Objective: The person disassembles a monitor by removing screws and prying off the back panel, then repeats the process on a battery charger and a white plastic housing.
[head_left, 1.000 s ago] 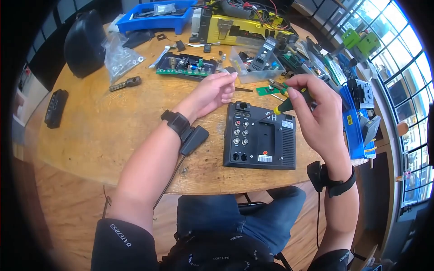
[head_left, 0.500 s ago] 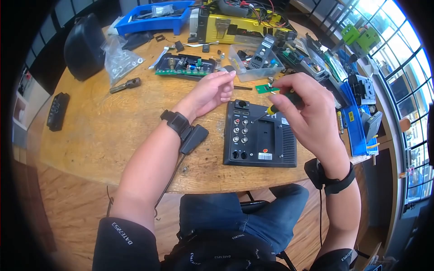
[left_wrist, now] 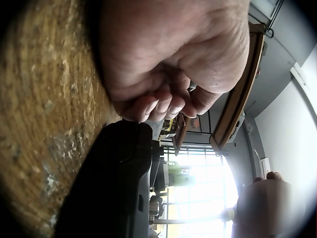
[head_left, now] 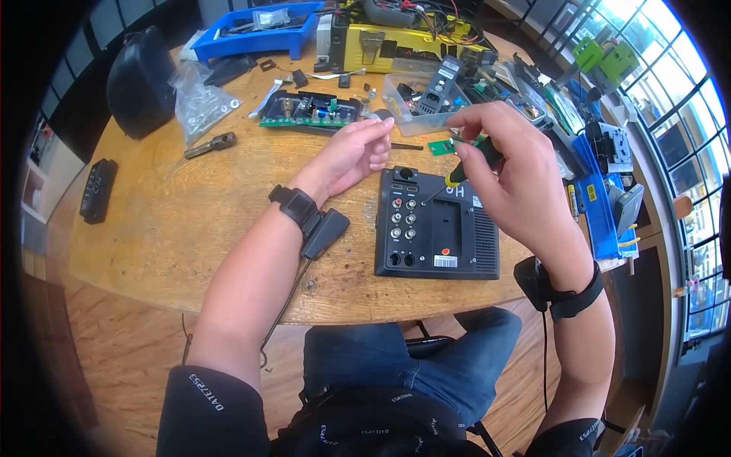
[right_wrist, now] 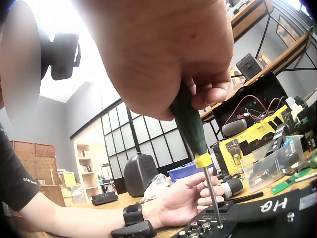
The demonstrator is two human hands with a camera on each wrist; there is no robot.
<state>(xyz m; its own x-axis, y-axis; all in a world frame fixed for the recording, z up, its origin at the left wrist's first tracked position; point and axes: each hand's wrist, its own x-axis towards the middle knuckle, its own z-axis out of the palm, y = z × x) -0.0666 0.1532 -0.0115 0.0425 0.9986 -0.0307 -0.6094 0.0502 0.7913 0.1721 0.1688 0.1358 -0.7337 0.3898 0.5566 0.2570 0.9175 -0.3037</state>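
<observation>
My right hand (head_left: 518, 164) grips the green handle of a screwdriver (right_wrist: 190, 126) with a yellow collar. Its metal shaft slants down to a screw beside the round connectors on a flat black device (head_left: 483, 240). That device lies on the table with its connector side up, marked with white letters and a barcode sticker. Just beyond its upper left corner, my left hand (head_left: 354, 156) rests on its side on the wood. The left fingers (left_wrist: 161, 104) curl loosely toward the palm, with the thumb near the index finger and nothing visible held.
A green circuit board (head_left: 440, 148) lies behind the device. Further back are an opened housing with electronics (head_left: 312, 114), a clear bin (head_left: 415, 126), a yellow case (head_left: 381, 49) and a blue tray (head_left: 259, 44). To the left are a bag of small parts (head_left: 199, 114) and a black block (head_left: 99, 190).
My right hand has shifted left and away from me. The screwdriver now stands steeper, its tip by the screw next to the connectors. My left hand and the device have hardly moved.
</observation>
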